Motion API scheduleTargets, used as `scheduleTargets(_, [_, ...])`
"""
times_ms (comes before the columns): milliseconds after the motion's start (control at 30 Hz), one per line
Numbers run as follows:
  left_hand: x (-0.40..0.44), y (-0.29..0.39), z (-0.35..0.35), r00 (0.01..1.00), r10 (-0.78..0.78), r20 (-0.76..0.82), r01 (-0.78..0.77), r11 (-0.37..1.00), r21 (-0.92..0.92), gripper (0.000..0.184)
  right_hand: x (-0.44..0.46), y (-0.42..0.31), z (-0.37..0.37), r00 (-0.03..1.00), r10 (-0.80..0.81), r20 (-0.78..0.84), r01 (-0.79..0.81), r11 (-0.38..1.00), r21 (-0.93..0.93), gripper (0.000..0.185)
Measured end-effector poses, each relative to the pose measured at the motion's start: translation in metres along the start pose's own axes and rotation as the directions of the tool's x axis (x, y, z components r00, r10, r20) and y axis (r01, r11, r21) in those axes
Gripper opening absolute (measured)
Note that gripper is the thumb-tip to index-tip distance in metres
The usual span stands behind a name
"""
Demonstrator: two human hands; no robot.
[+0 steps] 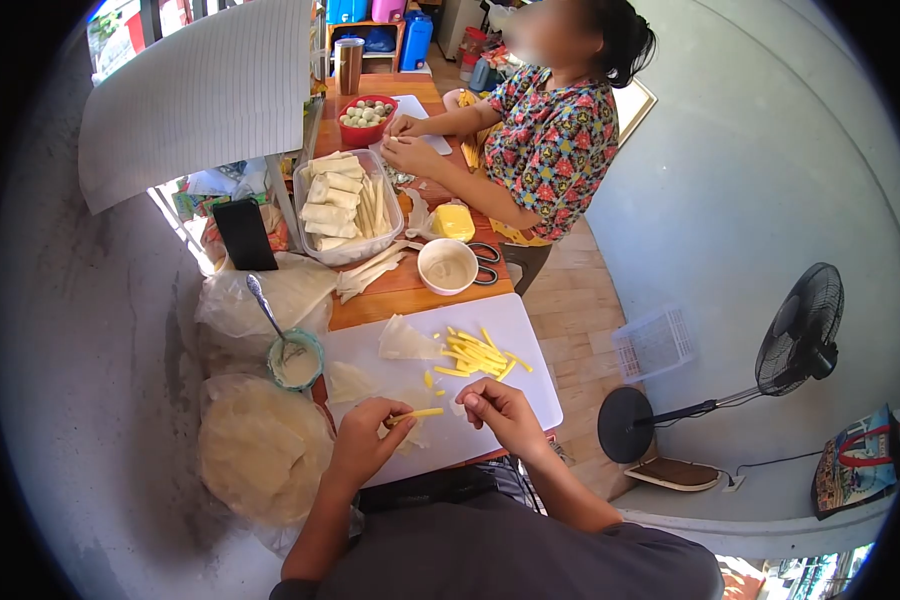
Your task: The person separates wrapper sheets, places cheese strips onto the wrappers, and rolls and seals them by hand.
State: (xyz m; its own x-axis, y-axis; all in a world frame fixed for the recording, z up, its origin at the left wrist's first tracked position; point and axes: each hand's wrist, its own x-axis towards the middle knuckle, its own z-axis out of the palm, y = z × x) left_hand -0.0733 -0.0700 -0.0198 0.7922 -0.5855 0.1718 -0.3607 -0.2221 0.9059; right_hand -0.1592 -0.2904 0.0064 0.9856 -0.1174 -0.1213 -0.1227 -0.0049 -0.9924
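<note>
My left hand [364, 440] pinches a yellow cheese stick [417, 414] between thumb and fingers, low over the white cutting board [515, 335]. To its right, my right hand [505, 415] is closed at the fingertips. Something pale and thin shows there, too small to name. Beyond the hands lies a loose pile of yellow cheese sticks [475, 352], with small yellow bits nearby. Pieces of thin pale wrapper [408, 338] lie on the board beside the pile and to its left.
A bowl of white paste [297, 360] with a spoon stands left of the board, near bagged wrappers [265, 447]. Beyond are a white bowl [447, 266], scissors [486, 263], a yellow block [453, 222] and a tub of rolls [350, 205]. A co-worker [553, 130] works by a red bowl [367, 118].
</note>
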Motion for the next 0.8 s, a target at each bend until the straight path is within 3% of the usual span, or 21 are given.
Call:
scheduleTargets(433, [-0.001, -0.002, -0.005, 1.000, 0.010, -0.002, -0.010, 0.999, -0.040, 0.017, 0.003, 0.000, 0.004, 1.000, -0.004, 0.000, 0.004, 1.000, -0.005, 0.035])
scheduleTargets(733, [0.000, -0.007, -0.005, 1.000, -0.003, -0.016, 0.003, 0.999, -0.032, 0.019, 0.008, 0.006, 0.005, 1.000, 0.011, 0.017, -0.012, 0.997, 0.071, 0.012])
scheduleTargets(800, [0.001, -0.013, -0.003, 0.999, -0.015, -0.037, 0.014, 1.000, -0.016, 0.020, 0.017, 0.025, -0.002, 0.999, -0.052, -0.016, 0.050, 0.994, -0.094, 0.017])
